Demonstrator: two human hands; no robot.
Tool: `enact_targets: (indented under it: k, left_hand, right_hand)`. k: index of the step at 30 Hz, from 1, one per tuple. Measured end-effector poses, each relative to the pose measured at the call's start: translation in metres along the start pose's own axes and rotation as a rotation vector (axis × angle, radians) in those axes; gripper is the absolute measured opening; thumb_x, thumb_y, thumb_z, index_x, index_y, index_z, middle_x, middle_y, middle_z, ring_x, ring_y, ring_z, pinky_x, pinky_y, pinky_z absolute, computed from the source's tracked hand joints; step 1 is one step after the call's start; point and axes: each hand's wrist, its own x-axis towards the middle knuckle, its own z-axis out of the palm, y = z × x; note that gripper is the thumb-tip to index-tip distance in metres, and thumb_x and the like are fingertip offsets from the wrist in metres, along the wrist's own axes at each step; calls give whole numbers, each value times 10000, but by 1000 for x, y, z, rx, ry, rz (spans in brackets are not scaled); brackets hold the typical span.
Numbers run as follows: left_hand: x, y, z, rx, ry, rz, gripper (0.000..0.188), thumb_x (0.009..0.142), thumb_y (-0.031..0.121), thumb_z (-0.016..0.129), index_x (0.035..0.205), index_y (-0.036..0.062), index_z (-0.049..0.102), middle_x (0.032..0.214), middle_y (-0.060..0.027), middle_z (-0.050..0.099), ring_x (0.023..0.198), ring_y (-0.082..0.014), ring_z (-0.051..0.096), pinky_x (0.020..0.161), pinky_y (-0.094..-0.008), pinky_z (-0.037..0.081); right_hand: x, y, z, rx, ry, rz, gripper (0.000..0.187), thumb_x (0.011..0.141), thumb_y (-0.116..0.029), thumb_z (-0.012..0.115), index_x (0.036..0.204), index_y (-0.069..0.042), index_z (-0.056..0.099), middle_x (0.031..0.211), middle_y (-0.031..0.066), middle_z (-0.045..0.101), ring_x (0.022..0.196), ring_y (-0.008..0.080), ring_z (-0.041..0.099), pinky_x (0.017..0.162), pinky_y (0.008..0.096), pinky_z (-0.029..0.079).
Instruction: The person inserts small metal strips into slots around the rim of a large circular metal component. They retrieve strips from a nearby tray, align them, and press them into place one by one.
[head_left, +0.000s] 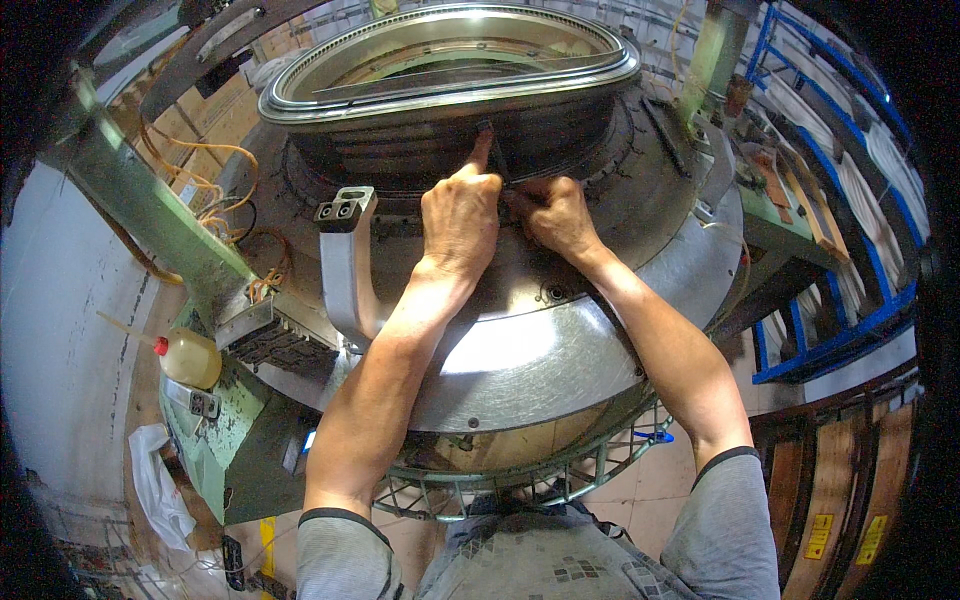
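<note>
On the left, a yellowish bottle (pixel 194 360) stands near a slanting green post (pixel 160 200). Next, a silver handle (pixel 346 265) sticks up by a shiny metal plate (pixel 530 385). In the top middle, the big ring (pixel 450 98) sits on that plate; its hole faces up, and it looks longest from side to side. The left hand (pixel 460 222) pokes one finger up at the ring's dark wall (pixel 400 150). The right hand (pixel 562 218) curls close beside it; its fingertips are hidden, and I can't tell if either hand grips anything. On the right, darkness cuts off a blue rack (pixel 838 338).
</note>
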Motion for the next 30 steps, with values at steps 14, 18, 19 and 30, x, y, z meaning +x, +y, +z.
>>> enact_targets:
  k: [14,18,19,30]
  left_hand:
    - [-1,0,1,-84,-17,-34,116,787,-53,578,765,10,672,929,-207,664,794,-415,687,689,-503,577]
    - [-1,-1,2,-24,26,24,119,812,36,615,715,-14,663,1372,-197,611,772,-362,739,640,-420,614]
    - [-1,-2,2,-26,33,26,124,813,41,613,712,-13,659,1376,-196,608,770,-362,739,639,-419,614]
    - [-1,0,-1,-29,7,25,97,798,20,623,726,-6,682,1389,-190,600,793,-358,741,667,-424,617]
  right_hand:
    - [1,-4,1,-41,36,-6,213,901,-181,700,986,0,772,751,135,745,644,128,659,623,333,535]
    - [1,-6,1,-67,40,2,206,896,-171,697,972,8,765,773,153,752,669,124,668,628,337,537]
    - [1,-6,1,-56,27,20,204,893,-167,698,970,10,763,779,157,753,675,123,670,628,338,538]
    - [-2,-17,-2,-32,42,31,201,878,-157,702,960,18,760,787,173,752,687,132,682,625,339,538]
